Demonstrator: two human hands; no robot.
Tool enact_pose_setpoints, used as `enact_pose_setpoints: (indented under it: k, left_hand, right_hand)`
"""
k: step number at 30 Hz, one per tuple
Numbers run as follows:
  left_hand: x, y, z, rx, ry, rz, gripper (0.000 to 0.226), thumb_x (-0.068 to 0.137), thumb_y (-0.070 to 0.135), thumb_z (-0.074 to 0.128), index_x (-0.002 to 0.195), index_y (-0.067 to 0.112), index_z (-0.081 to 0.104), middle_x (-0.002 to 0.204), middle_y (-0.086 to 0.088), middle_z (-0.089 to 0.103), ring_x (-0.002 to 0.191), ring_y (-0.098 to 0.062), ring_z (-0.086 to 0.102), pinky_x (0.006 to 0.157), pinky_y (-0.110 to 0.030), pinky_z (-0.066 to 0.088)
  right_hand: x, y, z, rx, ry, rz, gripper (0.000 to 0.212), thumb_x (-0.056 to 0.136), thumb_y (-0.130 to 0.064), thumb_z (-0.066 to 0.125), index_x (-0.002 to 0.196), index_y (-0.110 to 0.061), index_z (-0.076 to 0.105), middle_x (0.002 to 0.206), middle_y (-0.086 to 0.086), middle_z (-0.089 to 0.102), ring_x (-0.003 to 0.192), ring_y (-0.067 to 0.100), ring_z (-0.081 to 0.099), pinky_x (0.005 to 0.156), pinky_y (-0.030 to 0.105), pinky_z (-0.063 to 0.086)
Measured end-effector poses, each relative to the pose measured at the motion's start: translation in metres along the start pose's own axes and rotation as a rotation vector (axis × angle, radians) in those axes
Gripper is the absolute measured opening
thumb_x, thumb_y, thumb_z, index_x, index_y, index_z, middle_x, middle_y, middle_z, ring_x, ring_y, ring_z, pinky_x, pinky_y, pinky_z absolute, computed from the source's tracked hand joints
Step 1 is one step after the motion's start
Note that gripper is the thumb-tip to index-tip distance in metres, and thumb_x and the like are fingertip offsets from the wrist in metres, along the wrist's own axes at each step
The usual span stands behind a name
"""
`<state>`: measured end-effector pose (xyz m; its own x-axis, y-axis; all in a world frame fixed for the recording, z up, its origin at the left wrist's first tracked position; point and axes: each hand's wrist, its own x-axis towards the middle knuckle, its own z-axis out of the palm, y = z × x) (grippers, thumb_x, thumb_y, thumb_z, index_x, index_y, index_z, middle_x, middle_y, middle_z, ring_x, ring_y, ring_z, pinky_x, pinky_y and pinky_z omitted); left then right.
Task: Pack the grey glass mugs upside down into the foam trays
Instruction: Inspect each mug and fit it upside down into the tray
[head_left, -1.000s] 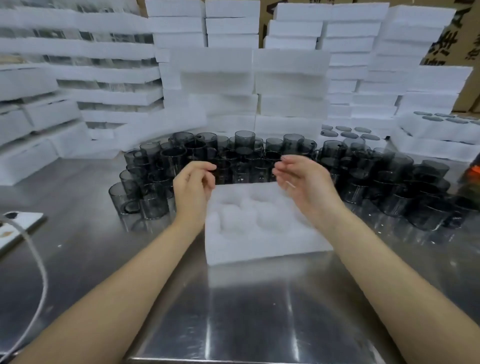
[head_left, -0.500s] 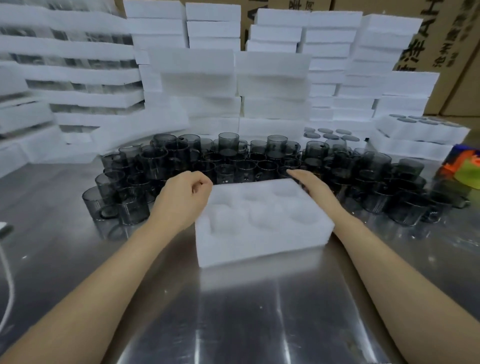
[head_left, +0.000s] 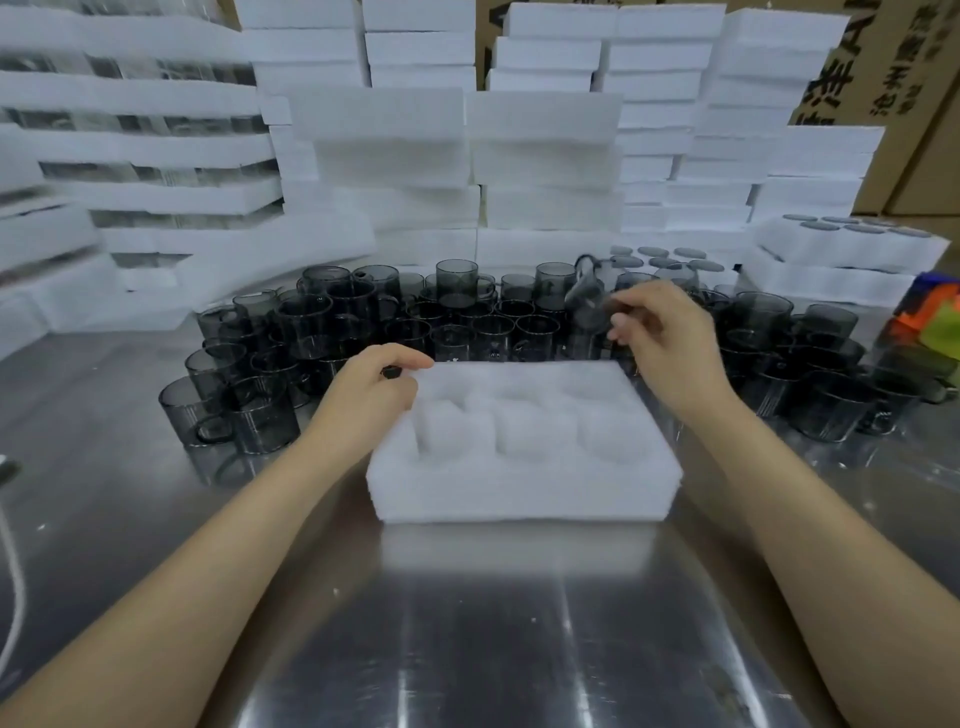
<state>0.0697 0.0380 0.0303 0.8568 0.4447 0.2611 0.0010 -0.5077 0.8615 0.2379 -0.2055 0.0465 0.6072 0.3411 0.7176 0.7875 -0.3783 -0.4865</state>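
The head view looks down on a shiny steel table (head_left: 493, 649) that mirrors the things on it. Along its far side stand tall stacks of white foam (head_left: 467, 145), with brown cardboard boxes (head_left: 914, 104) printed in dark characters behind them at the upper right. On the left are stacks of filled layers (head_left: 130, 145), with glass showing between the foam sheets. On the right sit packed trays (head_left: 852, 249) with round grey bases facing up. A bright orange, green and blue object (head_left: 930, 317) lies at the right edge, too blurred to tell what it is. A white cable (head_left: 13, 571) curves along the left edge.

The foam tray (head_left: 519, 493) lies in the middle of the table, just in front of the person. It is a white block with two rows of three round hollows, all unfilled. Just behind it and to both sides is a crowd of grey glass mugs (head_left: 457, 332), see-through and smoky, standing mouth up and packed closely, some stacked on others.

The left hand (head_left: 363, 400) sits at the tray's far left corner with curled fingers, thumb and forefinger against the foam; whether it grips the corner I cannot tell. The right hand (head_left: 670, 343) is raised over the mugs past the tray's far right corner, its curled fingers pinching one tilted mug (head_left: 586, 299), which is smeared by blur.
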Motion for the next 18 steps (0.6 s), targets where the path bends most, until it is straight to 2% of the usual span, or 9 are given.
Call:
enact_pose_setpoints:
  k: [3,5,6,8,9,11,14,16,18]
  left_hand:
    - [-0.002,0.000,0.008,-0.073,0.065,-0.034,0.038,0.081,-0.001,0.048,0.086,0.031,0.068,0.086,0.008,0.060,0.068,-0.006,0.051,0.056,-0.017,0.036]
    - [-0.003,-0.001,0.015,-0.144,0.107,-0.054,0.038,0.080,-0.002,0.048,0.085,0.030,0.069,0.075,0.012,0.060,0.064,-0.010,0.046,0.057,-0.022,0.034]
    - [-0.004,0.000,0.019,-0.185,0.126,-0.068,0.039,0.080,-0.002,0.048,0.084,0.030,0.070,0.073,0.014,0.059,0.062,-0.007,0.046,0.057,-0.023,0.034]
    - [-0.008,0.002,0.027,-0.292,0.157,-0.108,0.041,0.079,-0.003,0.048,0.078,0.031,0.071,0.072,0.016,0.061,0.062,0.000,0.049,0.061,-0.022,0.037]
    - [-0.009,0.003,0.032,-0.366,0.163,-0.130,0.041,0.078,-0.003,0.048,0.075,0.030,0.072,0.075,0.018,0.064,0.069,0.001,0.052,0.066,-0.023,0.039]
    - [-0.011,0.004,0.038,-0.495,0.133,-0.159,0.038,0.076,-0.002,0.049,0.074,0.028,0.073,0.084,0.013,0.067,0.087,-0.011,0.054,0.080,-0.029,0.041]
    - [-0.014,0.002,0.043,-0.463,0.054,-0.071,0.037,0.078,-0.002,0.053,0.084,0.030,0.072,0.087,-0.003,0.059,0.081,-0.016,0.050,0.077,-0.032,0.039]
    - [-0.014,0.003,0.042,-0.334,0.049,0.079,0.046,0.083,-0.006,0.056,0.102,0.036,0.065,0.089,0.005,0.060,0.074,-0.008,0.048,0.071,-0.024,0.039]
    - [-0.014,0.005,0.041,-0.294,0.033,0.189,0.058,0.087,0.001,0.063,0.124,0.043,0.048,0.109,0.014,0.061,0.090,-0.003,0.054,0.079,-0.018,0.042]
  right_hand:
    - [0.008,-0.014,-0.021,0.125,0.111,0.058,0.019,0.091,-0.006,0.058,0.094,-0.024,0.064,0.096,-0.005,0.063,0.079,0.006,0.067,0.079,0.021,0.052]
    - [0.013,-0.024,-0.034,0.330,0.088,0.188,0.011,0.091,-0.023,0.052,0.092,-0.022,0.064,0.101,0.006,0.068,0.085,0.010,0.069,0.080,0.023,0.053]
    - [0.013,-0.029,-0.036,0.397,0.050,0.227,0.021,0.091,-0.036,0.050,0.093,-0.020,0.065,0.100,0.009,0.070,0.086,0.011,0.070,0.080,0.026,0.054]
    - [0.009,-0.039,-0.030,0.304,-0.025,0.240,0.037,0.086,-0.056,0.051,0.090,-0.022,0.065,0.090,-0.001,0.072,0.083,0.008,0.069,0.079,0.028,0.053]
    - [0.007,-0.044,-0.024,0.213,-0.047,0.219,0.036,0.084,-0.057,0.056,0.087,-0.022,0.065,0.084,-0.003,0.072,0.078,0.005,0.067,0.075,0.026,0.052]
    - [0.001,-0.055,-0.011,0.127,-0.074,0.145,0.025,0.083,-0.040,0.068,0.081,-0.015,0.065,0.078,-0.001,0.069,0.072,0.010,0.064,0.068,0.028,0.050]
    - [-0.007,-0.067,0.001,0.002,-0.141,-0.100,0.020,0.083,-0.022,0.074,0.085,-0.005,0.064,0.089,0.006,0.064,0.075,0.017,0.060,0.072,0.036,0.052]
    - [-0.011,-0.072,0.006,-0.079,-0.160,-0.286,0.020,0.084,-0.018,0.073,0.086,-0.001,0.063,0.110,0.007,0.060,0.079,0.014,0.055,0.073,0.033,0.049]
    - [-0.015,-0.077,0.011,-0.120,-0.164,-0.387,0.017,0.084,-0.014,0.073,0.087,0.000,0.064,0.131,0.008,0.049,0.084,0.010,0.050,0.074,0.025,0.045]
